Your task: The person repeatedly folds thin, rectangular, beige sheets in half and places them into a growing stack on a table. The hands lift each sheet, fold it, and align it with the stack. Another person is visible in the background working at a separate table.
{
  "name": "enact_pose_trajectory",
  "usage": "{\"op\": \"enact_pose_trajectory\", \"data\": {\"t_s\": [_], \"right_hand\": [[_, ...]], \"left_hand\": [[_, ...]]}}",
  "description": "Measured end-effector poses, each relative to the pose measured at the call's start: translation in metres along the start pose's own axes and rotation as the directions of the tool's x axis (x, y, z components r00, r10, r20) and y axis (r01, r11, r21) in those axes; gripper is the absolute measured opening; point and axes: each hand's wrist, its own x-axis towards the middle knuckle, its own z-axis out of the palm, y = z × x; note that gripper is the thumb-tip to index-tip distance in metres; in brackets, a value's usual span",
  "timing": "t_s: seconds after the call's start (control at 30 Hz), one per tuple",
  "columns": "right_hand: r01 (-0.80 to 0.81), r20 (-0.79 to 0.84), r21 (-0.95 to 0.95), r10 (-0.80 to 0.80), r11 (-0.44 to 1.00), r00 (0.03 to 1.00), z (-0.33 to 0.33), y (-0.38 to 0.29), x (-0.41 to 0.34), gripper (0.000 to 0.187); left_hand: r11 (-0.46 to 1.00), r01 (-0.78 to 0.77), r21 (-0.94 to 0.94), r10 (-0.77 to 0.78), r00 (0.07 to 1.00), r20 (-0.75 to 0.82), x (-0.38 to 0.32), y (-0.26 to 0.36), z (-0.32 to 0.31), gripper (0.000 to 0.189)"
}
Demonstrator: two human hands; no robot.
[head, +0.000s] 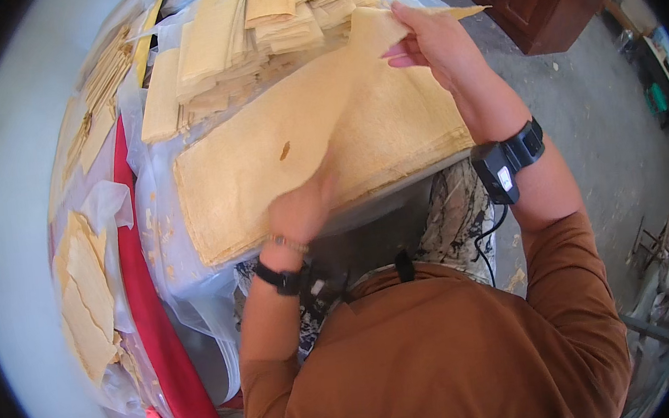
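A thin, flexible tan sheet (pixel 302 116) with a small dark hole lies partly lifted over a broad stack of similar sheets (pixel 416 118) on the plastic-covered table. My right hand (pixel 424 40) pinches the sheet's far edge between thumb and fingers, and a pointed flap sticks out beyond it to the right. My left hand (pixel 304 208), somewhat blurred, is at the sheet's near edge by the front of the stack; its fingertips are partly hidden, so its hold cannot be made out.
Folded tan sheets (pixel 207 47) are piled at the table's far side. More bundles (pixel 105 80) and torn pieces (pixel 85 296) lie to the left, past a red strip (pixel 156 320). Clear plastic (pixel 199 304) hangs at the near left. A brown wooden cabinet (pixel 537 6) stands at the far right.
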Motion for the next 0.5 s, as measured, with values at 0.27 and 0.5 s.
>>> {"op": "enact_pose_trajectory", "data": {"t_s": [0.27, 0.5], "right_hand": [[0.083, 0.05, -0.023, -0.081, 0.996, 0.995, 0.042, -0.049, 0.0, 0.05], [0.084, -0.182, -0.001, -0.082, 0.996, 0.98, -0.021, 0.002, -0.051, 0.04]], "left_hand": [[0.953, -0.077, 0.292, 0.126, 0.98, -0.153, 0.062, -0.006, 0.027, 0.05], [0.934, 0.187, -0.306, -0.183, 0.982, 0.043, 0.005, -0.012, 0.005, 0.045]]}}
